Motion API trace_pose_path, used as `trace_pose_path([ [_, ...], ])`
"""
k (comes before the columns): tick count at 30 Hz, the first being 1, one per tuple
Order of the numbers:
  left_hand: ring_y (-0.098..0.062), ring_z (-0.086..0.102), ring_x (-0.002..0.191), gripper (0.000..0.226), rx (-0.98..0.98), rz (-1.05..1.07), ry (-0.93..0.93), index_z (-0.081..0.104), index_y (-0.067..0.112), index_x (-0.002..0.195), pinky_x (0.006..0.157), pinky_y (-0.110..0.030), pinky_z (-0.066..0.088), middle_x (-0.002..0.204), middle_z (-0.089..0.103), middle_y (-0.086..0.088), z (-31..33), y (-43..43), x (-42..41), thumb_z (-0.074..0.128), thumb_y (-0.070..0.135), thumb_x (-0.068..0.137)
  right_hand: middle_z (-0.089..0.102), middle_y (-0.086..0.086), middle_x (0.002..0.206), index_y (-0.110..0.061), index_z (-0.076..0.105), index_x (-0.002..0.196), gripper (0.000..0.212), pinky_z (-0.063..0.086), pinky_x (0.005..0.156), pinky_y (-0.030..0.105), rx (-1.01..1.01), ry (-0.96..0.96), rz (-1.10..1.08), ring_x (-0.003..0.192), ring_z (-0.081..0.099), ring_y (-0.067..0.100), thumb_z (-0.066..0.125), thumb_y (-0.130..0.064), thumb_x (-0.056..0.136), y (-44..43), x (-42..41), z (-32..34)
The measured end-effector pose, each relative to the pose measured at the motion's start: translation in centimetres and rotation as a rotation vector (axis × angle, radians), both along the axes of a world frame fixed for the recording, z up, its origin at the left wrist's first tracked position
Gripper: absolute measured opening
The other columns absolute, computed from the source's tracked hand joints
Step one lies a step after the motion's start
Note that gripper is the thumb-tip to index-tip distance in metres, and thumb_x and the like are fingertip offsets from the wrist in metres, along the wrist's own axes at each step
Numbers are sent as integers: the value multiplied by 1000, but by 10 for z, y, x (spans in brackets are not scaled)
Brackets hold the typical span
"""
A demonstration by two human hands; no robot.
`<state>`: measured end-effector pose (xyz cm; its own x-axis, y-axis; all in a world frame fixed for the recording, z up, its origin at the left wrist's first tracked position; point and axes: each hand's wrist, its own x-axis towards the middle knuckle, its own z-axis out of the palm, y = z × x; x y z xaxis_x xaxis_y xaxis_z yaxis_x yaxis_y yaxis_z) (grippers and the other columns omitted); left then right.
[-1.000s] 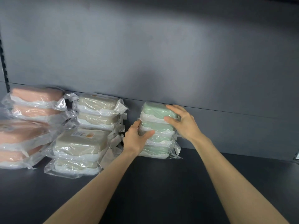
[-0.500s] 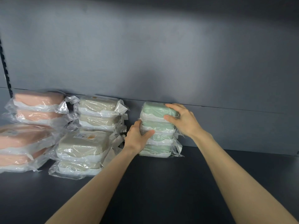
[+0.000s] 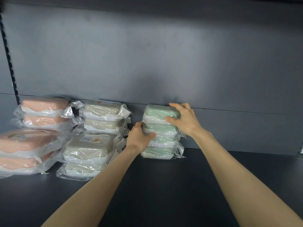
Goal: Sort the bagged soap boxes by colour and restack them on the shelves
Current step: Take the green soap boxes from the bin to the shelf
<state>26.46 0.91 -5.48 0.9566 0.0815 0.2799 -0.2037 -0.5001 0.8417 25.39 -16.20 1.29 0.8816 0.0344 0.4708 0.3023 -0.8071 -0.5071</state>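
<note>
the stack of four mint-green soap boxes in clear crinkled plastic bags (image 3: pixel 159 133), the green stack, stands against the grey back panel (image 3: pixel 164 63) on the dark matte shelf (image 3: pixel 164 185). the left hand (image 3: pixel 139 139) is curled round the green stack's left side at about mid-height, with the thumb laid across the front. the right hand (image 3: pixel 184 119) is wrapped over the right end of the top green box (image 3: pixel 159 112), fingers on its lid and thumb on its front. just left of the green stack, bagged beige soap boxes are set out as a rear beige pile (image 3: pixel 103 117) and a front beige pile (image 3: pixel 88 154). further left of it a rear pink pile (image 3: pixel 44 113) and a front pink pile (image 3: pixel 24 151) are set likewise. each pile in view is made up of one colour, so the sorting here is judged largely done, and the green stack is apparently only being squared up. whether more boxes are left elsewhere cannot be told.
</note>
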Motion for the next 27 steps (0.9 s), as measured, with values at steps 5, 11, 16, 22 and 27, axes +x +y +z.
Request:
trace_pose_path([
  [5,-23,55,109,63,92,-38,46,37,9,128,83,-27,39,112,58,-1,13,11,-12,71,32,81,41,5,140,-21,42,143,61,31,111,37,-28,45,6,135,35,26,66,-34,89,-3,-11,14],
  [11,-32,52,115,67,319,-24,-119,37,7,135,97,-40,43,125,55,-13,53,21,-61,70,33,83,29,6,151,-18,42,143,60,28,113,37,-115,-27,-12,140,27,27,66,-29,89,-11,-51,36],
  [16,-33,42,126,64,479,-5,-322,36,13,141,103,-42,37,135,47,-14,100,10,-133,64,35,87,23,9,153,-18,43,141,55,27,111,33,-175,-156,-25,142,24,27,64,-28,91,-31,-122,58],
  [22,-29,34,131,62,575,12,-469,34,18,144,108,-43,31,141,42,-8,117,-29,-258,59,38,91,22,5,153,-19,43,141,53,33,107,38,-213,-261,-83,140,26,26,60,-32,93,-77,-250,57],
  [27,-29,38,125,58,629,50,-610,42,18,140,101,-42,29,135,46,-6,87,-70,-377,59,39,89,22,3,153,-20,44,140,50,37,104,41,-232,-274,-89,138,27,22,60,-32,93,-122,-369,23],
])
